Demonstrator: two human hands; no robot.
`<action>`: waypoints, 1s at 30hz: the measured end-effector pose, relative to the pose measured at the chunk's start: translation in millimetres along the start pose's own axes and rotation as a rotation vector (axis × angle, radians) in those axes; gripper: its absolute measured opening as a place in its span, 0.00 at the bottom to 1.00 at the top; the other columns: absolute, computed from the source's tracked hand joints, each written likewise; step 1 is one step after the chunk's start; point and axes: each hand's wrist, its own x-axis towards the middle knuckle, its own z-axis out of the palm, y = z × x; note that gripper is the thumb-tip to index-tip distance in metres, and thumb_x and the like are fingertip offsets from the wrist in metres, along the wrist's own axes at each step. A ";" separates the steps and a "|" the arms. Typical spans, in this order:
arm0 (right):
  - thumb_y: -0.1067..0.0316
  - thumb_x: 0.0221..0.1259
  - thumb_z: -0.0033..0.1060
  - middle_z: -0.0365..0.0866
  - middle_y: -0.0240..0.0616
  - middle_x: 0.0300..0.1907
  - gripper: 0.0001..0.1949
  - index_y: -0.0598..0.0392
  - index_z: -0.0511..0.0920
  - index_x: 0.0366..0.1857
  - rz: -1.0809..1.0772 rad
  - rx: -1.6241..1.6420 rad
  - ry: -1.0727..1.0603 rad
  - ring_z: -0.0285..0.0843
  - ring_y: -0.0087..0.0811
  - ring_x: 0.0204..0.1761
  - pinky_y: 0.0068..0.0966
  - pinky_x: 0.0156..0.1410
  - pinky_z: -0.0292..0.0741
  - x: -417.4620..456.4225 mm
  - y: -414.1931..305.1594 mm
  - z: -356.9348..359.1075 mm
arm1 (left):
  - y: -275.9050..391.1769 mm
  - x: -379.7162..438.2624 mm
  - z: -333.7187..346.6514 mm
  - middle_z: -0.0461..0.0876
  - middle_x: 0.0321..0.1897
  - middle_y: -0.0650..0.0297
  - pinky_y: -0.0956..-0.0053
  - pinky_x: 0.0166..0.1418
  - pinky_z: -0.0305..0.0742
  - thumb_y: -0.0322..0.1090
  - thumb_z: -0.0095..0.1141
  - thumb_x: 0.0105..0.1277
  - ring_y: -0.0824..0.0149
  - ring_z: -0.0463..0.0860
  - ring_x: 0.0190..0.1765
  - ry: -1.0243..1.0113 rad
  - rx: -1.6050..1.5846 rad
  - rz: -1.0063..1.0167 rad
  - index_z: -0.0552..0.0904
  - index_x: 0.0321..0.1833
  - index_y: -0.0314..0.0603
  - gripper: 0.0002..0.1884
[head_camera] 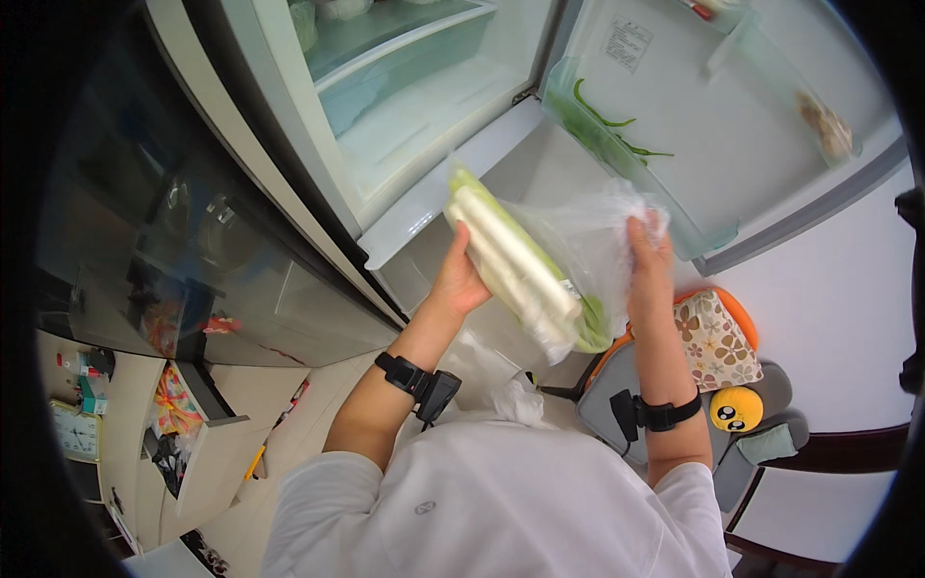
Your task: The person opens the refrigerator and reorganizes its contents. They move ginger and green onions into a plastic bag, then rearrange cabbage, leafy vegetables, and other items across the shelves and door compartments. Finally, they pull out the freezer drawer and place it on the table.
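In front of the open refrigerator (426, 188), my left hand (462, 278) grips the side of a bundle of long white-and-green stalk vegetables (520, 249). The bundle is tilted and sits inside a clear plastic bag (571, 224). My right hand (649, 267) holds the bunched, loose end of that bag, to the right of the bundle. Blur and the plastic keep the exact kind of vegetable unclear. Most of the left fingers are hidden behind the bundle.
The opened refrigerator door (694, 123) has a door bin (621, 162) holding green chili peppers (603, 108). A glossy dark panel (217, 238) stands at left. An open drawer (209, 455) holds plastic bags. A grey chair (611, 390) with cushions is at lower right.
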 end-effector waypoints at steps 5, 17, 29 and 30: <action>0.61 0.67 0.58 0.79 0.32 0.48 0.17 0.53 0.73 0.56 -0.006 -0.006 -0.049 0.77 0.25 0.49 0.25 0.55 0.74 -8.0 -23.5 -10.5 | 1.4 4.6 -5.4 0.67 0.67 0.57 0.52 0.73 0.61 0.63 0.55 0.63 0.54 0.67 0.68 0.054 0.183 0.054 0.61 0.72 0.46 0.41; 0.61 0.69 0.56 0.80 0.33 0.46 0.15 0.55 0.74 0.53 -0.116 0.036 -0.170 0.78 0.24 0.45 0.23 0.52 0.75 -18.3 -72.0 -7.0 | -21.0 -8.4 -11.1 0.68 0.68 0.57 0.53 0.73 0.61 0.66 0.55 0.61 0.54 0.67 0.69 -0.018 0.109 -0.180 0.66 0.70 0.46 0.40; 0.60 0.71 0.52 0.80 0.32 0.49 0.15 0.54 0.73 0.56 -0.079 0.043 -0.168 0.79 0.25 0.48 0.23 0.54 0.76 -13.7 -73.3 -21.7 | -44.4 -9.9 -27.0 0.66 0.69 0.53 0.55 0.77 0.54 0.41 0.61 0.65 0.55 0.62 0.72 -0.055 0.086 -0.194 0.60 0.71 0.40 0.35; 0.60 0.70 0.54 0.80 0.32 0.48 0.16 0.55 0.73 0.56 -0.080 0.043 -0.158 0.78 0.25 0.48 0.23 0.54 0.76 -12.5 -73.6 -24.4 | -44.5 -8.3 -20.7 0.65 0.69 0.53 0.55 0.77 0.54 0.40 0.61 0.66 0.55 0.62 0.72 -0.046 0.091 -0.198 0.60 0.71 0.39 0.34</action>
